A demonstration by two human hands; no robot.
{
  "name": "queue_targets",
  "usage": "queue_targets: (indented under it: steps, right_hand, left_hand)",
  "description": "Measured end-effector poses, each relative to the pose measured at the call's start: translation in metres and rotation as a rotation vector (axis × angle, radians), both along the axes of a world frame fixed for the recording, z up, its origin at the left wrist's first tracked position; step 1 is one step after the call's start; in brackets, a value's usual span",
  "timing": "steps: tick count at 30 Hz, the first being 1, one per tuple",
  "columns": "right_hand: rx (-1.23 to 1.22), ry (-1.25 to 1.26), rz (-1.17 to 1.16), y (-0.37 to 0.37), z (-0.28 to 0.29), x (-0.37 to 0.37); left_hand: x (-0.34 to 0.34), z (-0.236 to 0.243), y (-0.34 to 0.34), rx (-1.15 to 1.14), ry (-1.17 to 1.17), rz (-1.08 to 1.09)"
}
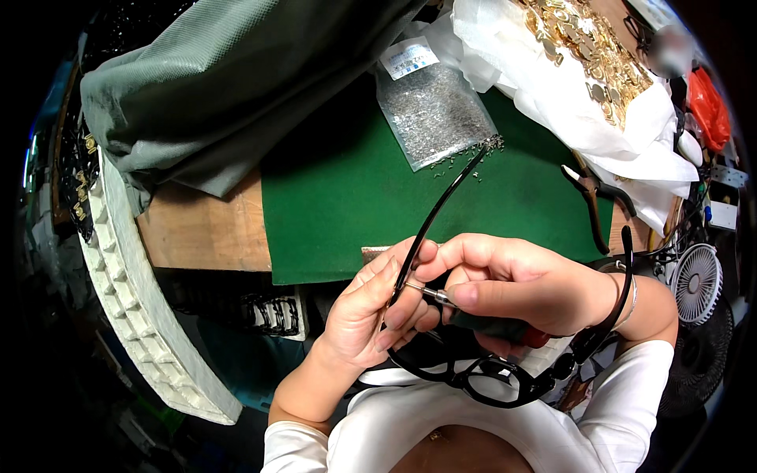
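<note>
At far left, the white moulded tray with ribbed compartments [169, 347] curves along the near side. The grey-green textured cloth [213, 87] lies over the upper left of the brown wooden table [209, 229]. From its edge, the green rectangular mat [335, 213] offers open room; its near edge runs just beyond your hands. Your left grip [363, 315] pinches the glossy black eyeglass frame [460, 378] by the lower part of one slim temple. This temple points away from you, long axis slanting up and right, its tip overlapping, in view, spilled bits beside the clear bag of small metal parts [438, 110]. The frame's front sits between your hands and chest. Your right grip [524, 284] is closed around the metal-shafted screwdriver [432, 294], whose tip points left at the held temple; contact cannot be confirmed. The black-handled pliers [593, 197] lie near the mat's right edge. The second temple points away beside your right wrist.
</note>
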State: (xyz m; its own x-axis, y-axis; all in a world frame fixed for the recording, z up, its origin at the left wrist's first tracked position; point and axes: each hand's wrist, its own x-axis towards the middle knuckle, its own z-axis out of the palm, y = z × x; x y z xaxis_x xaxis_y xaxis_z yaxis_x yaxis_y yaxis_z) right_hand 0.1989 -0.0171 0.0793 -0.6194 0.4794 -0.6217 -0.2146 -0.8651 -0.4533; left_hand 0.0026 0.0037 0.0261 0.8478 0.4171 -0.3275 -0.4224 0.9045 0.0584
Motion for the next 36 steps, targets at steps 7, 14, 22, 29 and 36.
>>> queue_targets:
  steps: [7, 14, 22, 29, 36]
  right_hand:
    - [0.06, -0.013, -0.097, -0.007, -0.007, -0.004]
    - [0.149, -0.056, -0.066, -0.011, -0.013, 0.003]
    - [1.064, -1.209, 0.01, -0.023, -0.034, 0.042]
    - [1.26, -1.53, 0.111, -0.019, -0.056, 0.031]
    - [1.291, -1.589, 0.211, -0.019, -0.055, 0.028]
  left_hand:
    - [0.001, -0.005, -0.001, -0.015, 0.053, -0.035]
    - [0.005, 0.0, 0.0, -0.031, 0.144, -0.063]
    - [0.0, 0.015, 0.003, 0.336, 0.207, 0.041]
    - [0.003, 0.005, -0.004, 0.534, 0.047, 0.116]
    - [-0.005, 0.002, -0.004, 0.052, -0.232, 0.228]
